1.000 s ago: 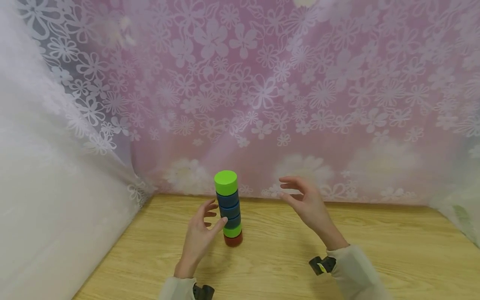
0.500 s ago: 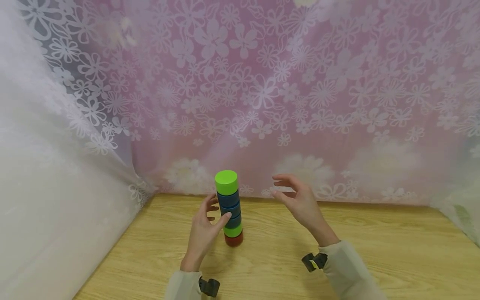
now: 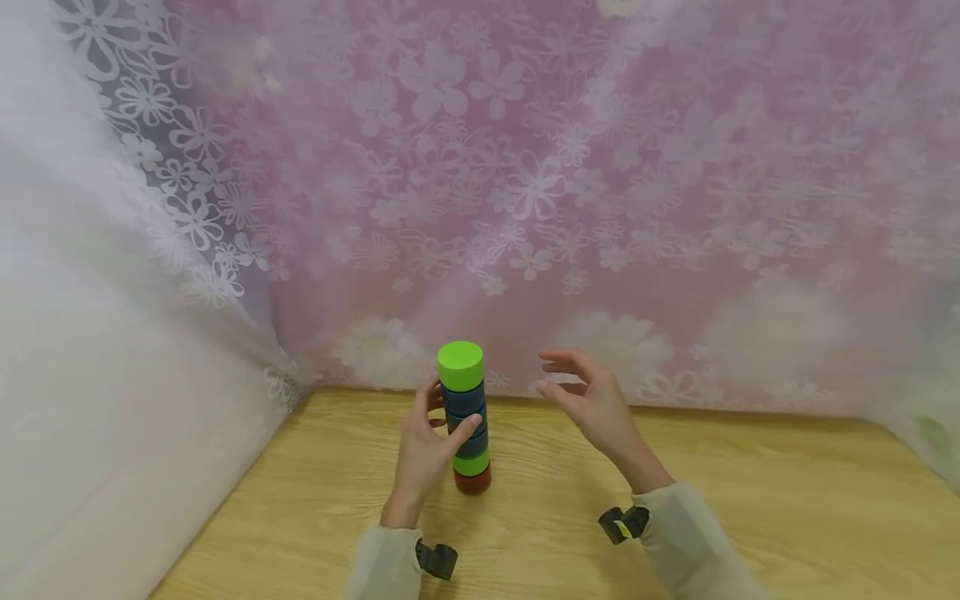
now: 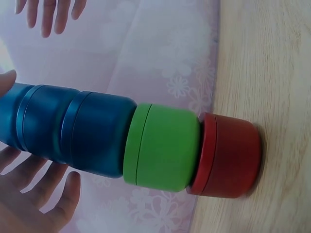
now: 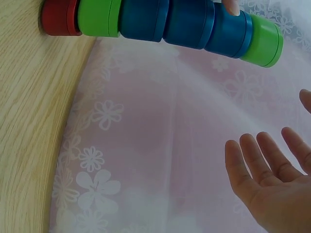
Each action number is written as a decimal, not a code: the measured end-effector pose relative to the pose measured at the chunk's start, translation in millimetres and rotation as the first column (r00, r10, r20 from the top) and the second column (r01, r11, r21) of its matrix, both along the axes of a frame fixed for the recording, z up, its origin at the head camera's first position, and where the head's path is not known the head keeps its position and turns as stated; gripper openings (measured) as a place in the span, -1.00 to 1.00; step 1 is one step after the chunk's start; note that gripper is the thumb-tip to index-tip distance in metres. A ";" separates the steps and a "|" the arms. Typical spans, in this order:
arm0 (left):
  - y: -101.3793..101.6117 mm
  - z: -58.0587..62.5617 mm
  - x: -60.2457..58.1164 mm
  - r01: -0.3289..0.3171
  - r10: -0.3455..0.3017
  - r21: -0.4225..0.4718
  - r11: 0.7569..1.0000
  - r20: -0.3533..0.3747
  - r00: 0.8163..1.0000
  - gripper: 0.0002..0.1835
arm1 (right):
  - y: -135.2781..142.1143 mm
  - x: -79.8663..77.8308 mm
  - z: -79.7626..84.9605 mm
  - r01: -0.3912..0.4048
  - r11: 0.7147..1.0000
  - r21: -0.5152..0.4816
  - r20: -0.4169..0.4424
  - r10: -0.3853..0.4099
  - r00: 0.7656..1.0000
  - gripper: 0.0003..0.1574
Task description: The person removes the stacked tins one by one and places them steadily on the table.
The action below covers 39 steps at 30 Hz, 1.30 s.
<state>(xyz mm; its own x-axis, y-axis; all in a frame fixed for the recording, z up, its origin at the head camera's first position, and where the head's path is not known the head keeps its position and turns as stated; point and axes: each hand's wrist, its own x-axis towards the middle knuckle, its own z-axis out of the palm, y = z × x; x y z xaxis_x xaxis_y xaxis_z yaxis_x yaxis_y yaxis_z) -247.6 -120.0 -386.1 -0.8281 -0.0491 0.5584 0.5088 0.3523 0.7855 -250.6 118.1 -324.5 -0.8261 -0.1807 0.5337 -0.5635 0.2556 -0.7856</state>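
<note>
A tower of small round lidded canisters [image 3: 467, 400] stands upright on the table. From the bottom it runs red [image 4: 228, 158], green [image 4: 163, 145], three blue [image 5: 189, 22], then a light green one [image 5: 265, 42] on top. My left hand [image 3: 429, 454] is round its blue part from the left, thumb across the front and fingers behind; the left wrist view has its fingertips against the lower side. To the right, my right hand [image 3: 596, 408] hovers apart from the tower, fingers loosely bent and nothing in them, as the right wrist view [image 5: 272, 184] also has it.
The wood-grain table [image 3: 555, 517] runs back to a pink flowered curtain [image 3: 525, 167] close behind the tower. A white sheet [image 3: 112, 333] hangs along the left side. Black cameras are strapped at both wrists.
My left hand has moved right and slightly up, bringing its thumb across the blue canisters. My right hand has shifted a little left, towards the tower. The tower still stands in place.
</note>
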 end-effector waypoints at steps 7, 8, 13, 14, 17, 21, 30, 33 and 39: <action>0.0 -1.0 -1.1 -0.019 0.019 0.031 0.999 0.012 1.000 -0.24 | -13.2 -4.3 0.2 -0.030 1.000 -0.006 -0.011 0.030 0.999 -0.50; -0.4 -1.1 -1.6 -0.019 0.018 0.029 0.999 0.004 1.000 -0.25 | -15.7 -5.4 0.6 -0.036 0.999 -0.010 -0.016 0.036 0.999 -0.49; -0.6 -1.2 -3.6 -0.011 0.011 0.023 1.000 -0.006 1.000 -0.28 | -28.0 -9.2 2.5 -0.058 0.998 -0.036 -0.020 0.057 0.998 -0.45; -0.5 -0.7 -3.2 -0.013 0.013 0.026 1.000 -0.004 1.000 -0.28 | -30.5 -9.8 2.7 -0.063 0.997 -0.040 -0.017 0.062 0.998 -0.44; -0.4 -0.7 -3.6 -0.017 0.017 0.025 1.000 -0.010 1.000 -0.28 | -37.5 -10.6 2.2 -0.073 0.996 -0.044 -0.019 0.072 0.997 -0.43; -0.7 -1.3 -4.2 -0.025 0.025 0.025 0.999 -0.022 0.999 -0.29 | -46.9 -10.5 0.9 -0.089 0.995 -0.037 -0.022 0.089 0.996 -0.41; -1.6 -5.2 -6.4 -0.034 0.035 0.013 0.999 -0.057 0.998 -0.31 | -60.4 -11.6 -1.5 -0.092 0.995 -0.049 -0.011 0.092 0.996 -0.36; -1.4 -5.1 -5.9 -0.025 0.026 0.018 1.000 -0.056 0.998 -0.31 | -63.4 -11.6 -1.0 -0.096 0.994 -0.047 0.010 0.096 0.995 -0.33; 1.5 -2.5 -5.1 -0.006 0.007 0.017 1.000 -0.054 0.999 -0.31 | -69.4 -12.1 1.0 -0.116 0.992 -0.054 0.015 0.117 0.993 -0.30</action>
<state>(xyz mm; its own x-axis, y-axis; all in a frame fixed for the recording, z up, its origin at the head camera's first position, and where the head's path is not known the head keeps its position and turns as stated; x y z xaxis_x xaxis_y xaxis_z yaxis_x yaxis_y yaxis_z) -252.8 -118.5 -388.6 -0.7962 -0.0638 0.6017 0.5488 0.3426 0.7625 -262.7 48.7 -323.6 -0.8109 -0.2479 0.5301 -0.5723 0.1467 -0.8069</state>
